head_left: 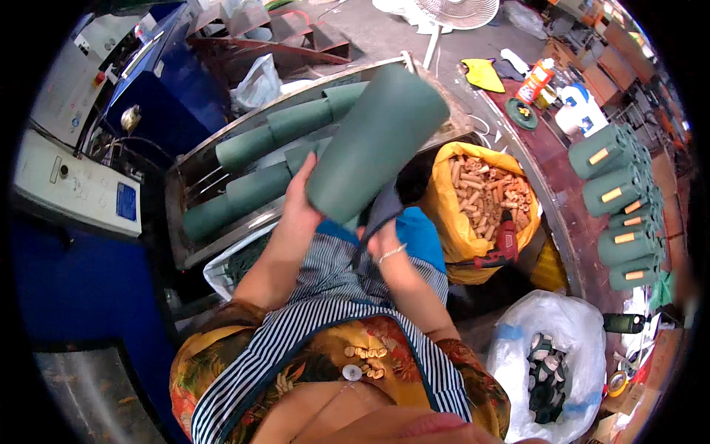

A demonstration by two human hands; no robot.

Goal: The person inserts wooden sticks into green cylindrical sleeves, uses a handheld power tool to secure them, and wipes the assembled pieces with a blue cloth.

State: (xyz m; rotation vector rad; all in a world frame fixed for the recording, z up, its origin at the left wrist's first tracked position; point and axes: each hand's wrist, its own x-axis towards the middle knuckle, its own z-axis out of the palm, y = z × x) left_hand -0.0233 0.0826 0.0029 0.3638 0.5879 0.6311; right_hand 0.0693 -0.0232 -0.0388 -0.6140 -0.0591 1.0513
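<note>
Left hand, partly curled, holds a green cylinder.

And here's the tray on the left, green tubes lying in two rows! Across to the right, the dark red table: green cylinders crowd one side, with a bottle and disc farther up.
</note>
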